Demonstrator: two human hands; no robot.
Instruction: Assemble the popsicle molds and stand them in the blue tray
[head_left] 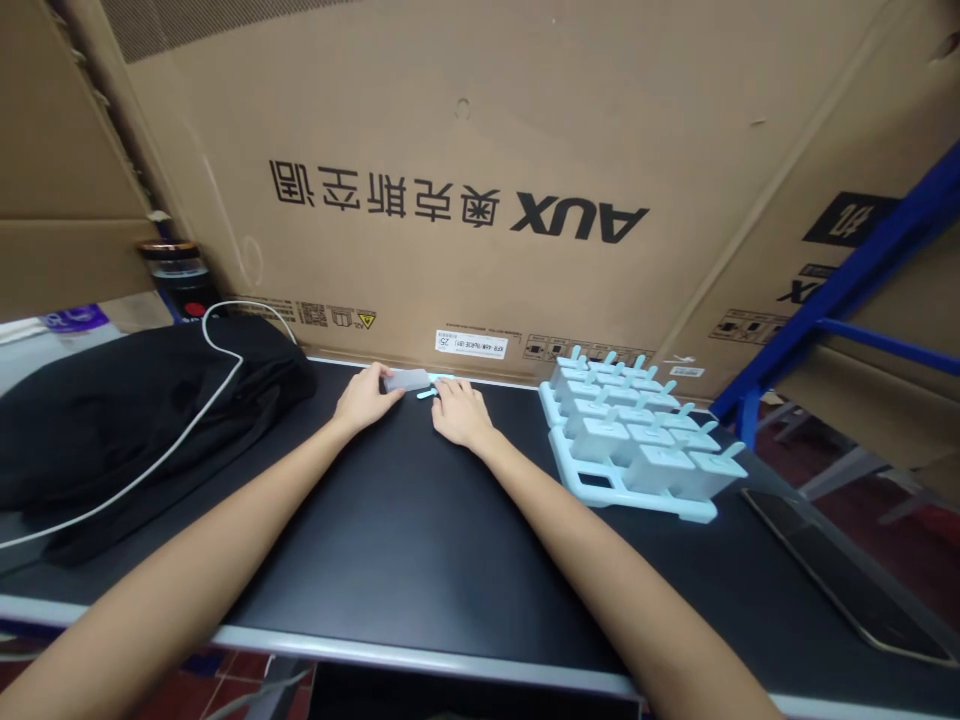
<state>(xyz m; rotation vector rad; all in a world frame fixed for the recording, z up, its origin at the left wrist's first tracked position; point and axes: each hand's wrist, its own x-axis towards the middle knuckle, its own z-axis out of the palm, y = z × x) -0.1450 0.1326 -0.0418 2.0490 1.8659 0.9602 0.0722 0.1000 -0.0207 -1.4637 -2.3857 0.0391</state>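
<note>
At the far edge of the black table, my left hand (367,398) pinches a small greyish block-shaped piece (407,380), which looks like an ice pop mold cup. Just right of it, my right hand (461,412) has its fingers closed over a light blue ice pop stick (426,394), partly hidden under the fingertips. The two pieces are close together; whether they touch I cannot tell. On the right stands a light blue rack (637,497) holding several ice pop molds (660,460), their stick handles pointing up. One slot at its near left corner has no mold.
A large cardboard box (420,270) walls off the back. Black cloth (150,420) with a white cable (202,425) across it covers the left side. Behind it stands a dark jar (180,275). A phone (840,570) lies at right, near a blue metal frame (840,275).
</note>
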